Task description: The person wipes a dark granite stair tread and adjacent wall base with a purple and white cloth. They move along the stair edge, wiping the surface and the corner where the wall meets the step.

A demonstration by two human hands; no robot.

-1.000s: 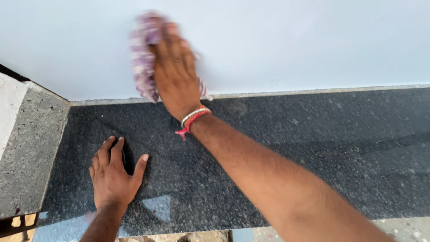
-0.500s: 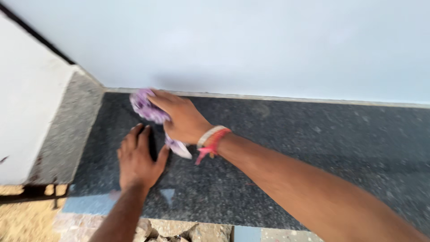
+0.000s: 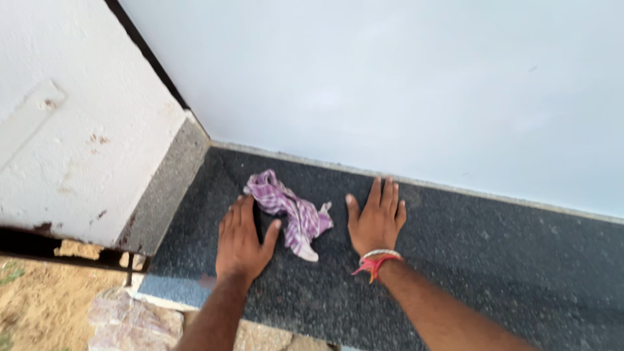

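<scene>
Head view shows the left hand (image 3: 242, 244) and right hand (image 3: 376, 221) pressed flat with fingers spread on the dark stone ledge (image 3: 494, 260), the crumpled purple cloth (image 3: 290, 213) lying loose between them near its left corner, so wiping looks paused.

Pale wall (image 3: 390, 84) – dark speckled stone ledge (image 3: 507, 260) – sandy ground (image 3: 39, 305), probably outdoors.

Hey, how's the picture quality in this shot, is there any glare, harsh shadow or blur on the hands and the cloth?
Head view: soft, even daylight, no harsh shadows; the white wall looks pale and slightly washed out; the dark slab shows a faint sheen, no strong glare; cloth, left hand and right hand are reasonably sharp, with slight softness overall.
</scene>
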